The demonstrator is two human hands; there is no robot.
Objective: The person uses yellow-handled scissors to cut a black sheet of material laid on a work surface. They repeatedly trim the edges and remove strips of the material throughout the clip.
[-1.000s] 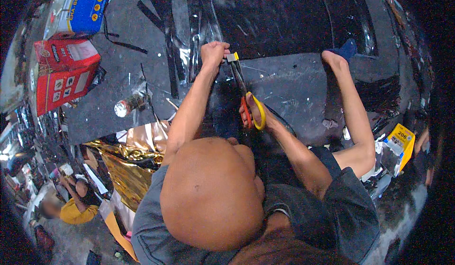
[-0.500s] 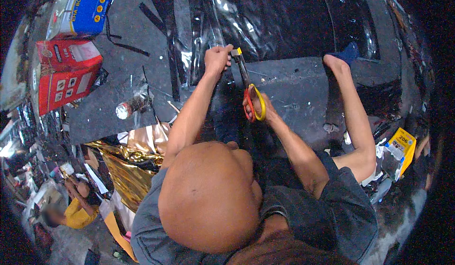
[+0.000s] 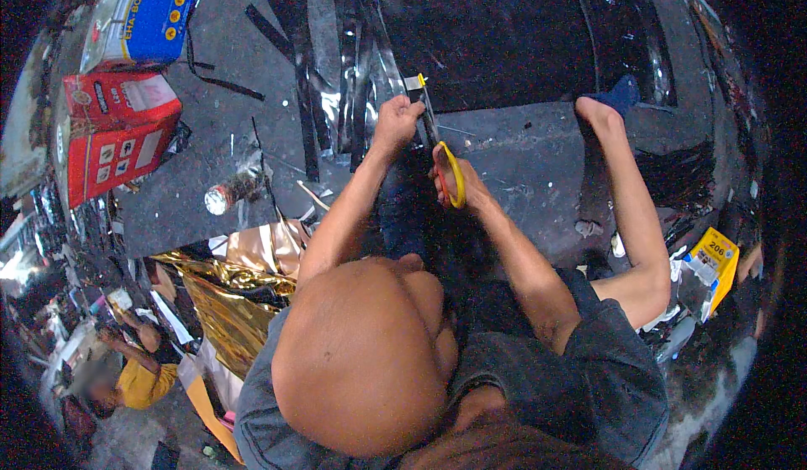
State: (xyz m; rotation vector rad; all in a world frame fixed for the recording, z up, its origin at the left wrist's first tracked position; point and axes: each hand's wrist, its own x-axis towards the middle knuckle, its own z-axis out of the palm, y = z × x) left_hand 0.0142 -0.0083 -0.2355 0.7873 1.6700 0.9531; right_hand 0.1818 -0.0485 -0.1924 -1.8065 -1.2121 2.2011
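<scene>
My right hand (image 3: 465,186) is closed round the red and yellow handles of a pair of scissors (image 3: 455,167). Their blades point away from me along the near left corner of a glossy black sheet (image 3: 496,41) on the floor. A small silver and yellow piece (image 3: 414,82) sits at the blade tips; I cannot tell how it is fixed. Close beside the blades, my left hand (image 3: 395,125) is pinched on what looks like the sheet's black strip edge, partly hidden by the fingers. Cut black strips (image 3: 307,66) lie to the left of it.
At the left stand a blue and white box (image 3: 160,20) and a red box (image 3: 122,138). A clear wrapped roll (image 3: 220,198) lies nearer, by crumpled gold foil (image 3: 227,310). A yellow packet (image 3: 713,268) is at the right. Another person in a yellow top (image 3: 145,382) sits at lower left.
My left hand has drawn back toward me and slightly right, close to the blades. The scissor handles have come closer together, and their tips have shifted a little farther away.
</scene>
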